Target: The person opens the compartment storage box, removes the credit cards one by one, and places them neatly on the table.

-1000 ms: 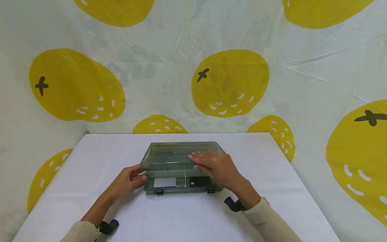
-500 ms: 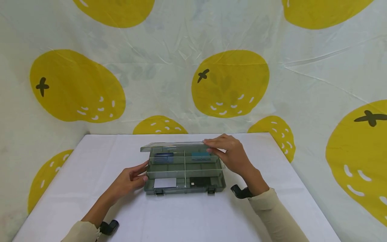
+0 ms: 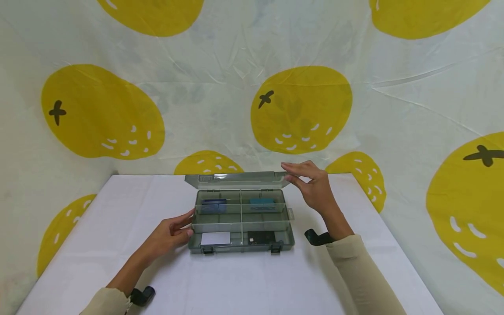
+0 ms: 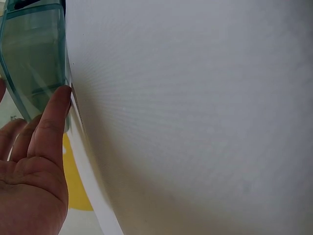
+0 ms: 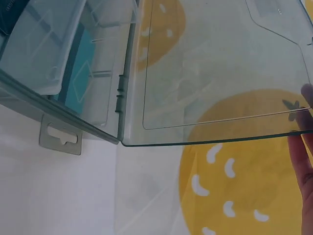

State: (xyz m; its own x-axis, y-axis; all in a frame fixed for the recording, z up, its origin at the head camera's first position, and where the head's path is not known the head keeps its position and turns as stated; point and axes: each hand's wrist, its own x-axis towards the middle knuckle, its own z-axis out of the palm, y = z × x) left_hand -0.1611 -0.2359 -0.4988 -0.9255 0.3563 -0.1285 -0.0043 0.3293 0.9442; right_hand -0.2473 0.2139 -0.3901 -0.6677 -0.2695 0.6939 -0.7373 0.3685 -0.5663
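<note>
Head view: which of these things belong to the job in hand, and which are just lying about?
In the job:
- divided box, its side touched by the left hand
- raised lid, pinched by the right hand

Apparently just there, untouched inside:
- blue item
- teal item
- white rectangle
- black item

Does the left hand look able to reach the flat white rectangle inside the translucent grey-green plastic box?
Probably yes: the left hand touches the box. The flat white rectangle lies uncovered in its front-left compartment; with the translucent hinged lid raised, the way from above looks free.
</note>
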